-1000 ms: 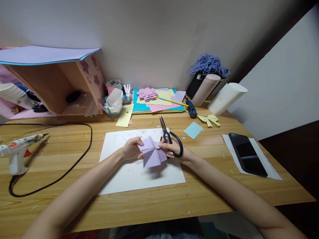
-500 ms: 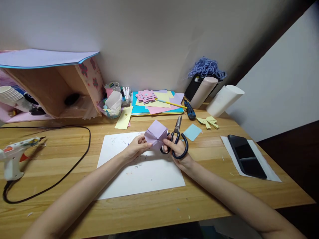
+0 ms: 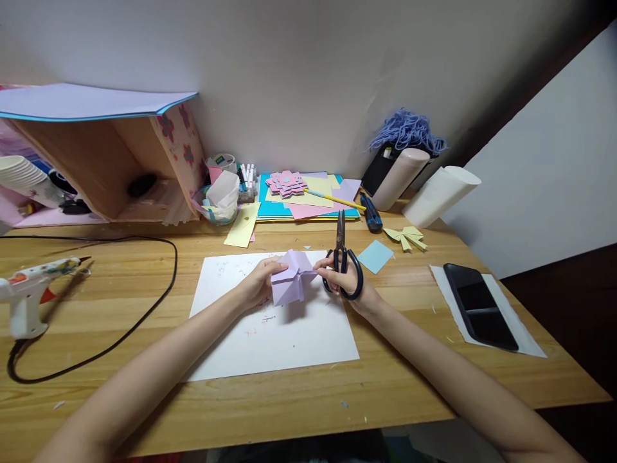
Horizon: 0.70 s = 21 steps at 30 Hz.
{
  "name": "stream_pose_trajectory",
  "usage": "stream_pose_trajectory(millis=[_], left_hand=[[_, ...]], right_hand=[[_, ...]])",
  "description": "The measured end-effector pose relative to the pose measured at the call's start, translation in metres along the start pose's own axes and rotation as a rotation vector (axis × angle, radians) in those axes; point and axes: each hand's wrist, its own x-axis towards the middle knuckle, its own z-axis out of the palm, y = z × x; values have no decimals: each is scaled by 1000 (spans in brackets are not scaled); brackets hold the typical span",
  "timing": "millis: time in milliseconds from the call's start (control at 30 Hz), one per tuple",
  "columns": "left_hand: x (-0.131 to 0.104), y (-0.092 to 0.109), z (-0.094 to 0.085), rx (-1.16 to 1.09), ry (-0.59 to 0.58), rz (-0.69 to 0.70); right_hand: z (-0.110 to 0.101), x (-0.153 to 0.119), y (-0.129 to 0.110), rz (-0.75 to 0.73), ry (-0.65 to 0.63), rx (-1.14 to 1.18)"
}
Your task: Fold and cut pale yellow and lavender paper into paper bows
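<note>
A folded purple paper (image 3: 289, 289) is held above a white sheet (image 3: 308, 341) in the middle of the table. My left hand (image 3: 260, 281) pinches its left side. With thumb and fingertip my right hand (image 3: 344, 280) touches the right corner of the purple paper, while black-handled scissors (image 3: 340, 238) hang on its fingers, blades pointing away from me and nearly closed. A light blue paper square (image 3: 375, 256) lies just right of the scissors.
A glue gun (image 3: 29, 292) and its cable lie at left, near an open box (image 3: 178, 161). Behind are coloured papers (image 3: 270, 209), a pink paper flower (image 3: 286, 183) and a blue cutter (image 3: 371, 213). A phone (image 3: 479, 305) lies at right.
The purple paper has been turned and tilted, its lower flap now facing down. My right hand has shifted slightly right, and the scissors now point more straight away.
</note>
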Motion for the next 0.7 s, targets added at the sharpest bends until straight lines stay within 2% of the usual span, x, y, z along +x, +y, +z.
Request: stream_pose_trajectory(millis=[233, 300, 400, 500, 567, 600, 700], left_hand=[[0, 4, 1, -104, 53, -69], [-1, 7, 1, -206, 50, -95], [-3, 8, 4, -319, -77, -76], [-5, 0, 11, -247, -177, -1], [-6, -9, 17, -102, -142, 112], [-7, -13, 21, -25, -87, 165], [-7, -22, 30, 92, 69, 199]], right_hand=[[9, -5, -4, 6, -65, 14], [12, -6, -4, -22, -6, 69], [17, -6, -5, -89, 171, 221], [21, -6, -5, -109, 305, 392], [23, -7, -5, -104, 341, 442], [25, -8, -4, -105, 350, 441], [30, -9, 0, -111, 346, 374]])
